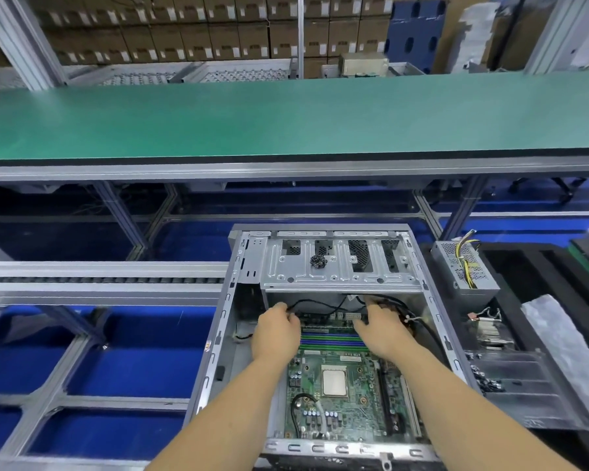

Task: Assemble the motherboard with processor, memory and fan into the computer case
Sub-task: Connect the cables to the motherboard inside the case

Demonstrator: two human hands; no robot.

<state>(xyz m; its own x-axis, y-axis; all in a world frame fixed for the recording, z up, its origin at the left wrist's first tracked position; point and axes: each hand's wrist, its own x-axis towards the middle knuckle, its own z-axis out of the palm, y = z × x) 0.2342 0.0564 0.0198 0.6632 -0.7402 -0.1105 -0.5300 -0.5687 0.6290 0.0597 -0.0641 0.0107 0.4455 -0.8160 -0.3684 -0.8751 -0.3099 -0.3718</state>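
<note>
- Your left hand (pixel 275 329) sits at about ten o'clock from the processor, fingers curled down at the far-left edge of the board beside a thin black cable (pixel 312 303); whether it pinches the cable or only presses the board, I cannot tell.
- The green printed motherboard (pixel 349 399) already lies flat inside the open grey steel computer case (pixel 215 338), its far edge tucked under the silver perforated drive cage (pixel 340 266) at twelve o'clock.
- The square silver-lidded processor (pixel 334 379) sits in its socket mid-board with no fan over it; the blue and green memory slots (pixel 330 338) run between your hands.
- Your right hand (pixel 385 329) lies at one o'clock from the processor, fingers reaching to the far board edge near a white connector (pixel 354 316); they look relaxed and pressing, though the tips are partly hidden.
- The finned metal cooler (pixel 488 331) waits outside the case at three o'clock, below the grey power supply box (pixel 464 266).
- I judge you are seating the board. Next, keep the cables clear of its far edge, check it lies level, then fasten it.
</note>
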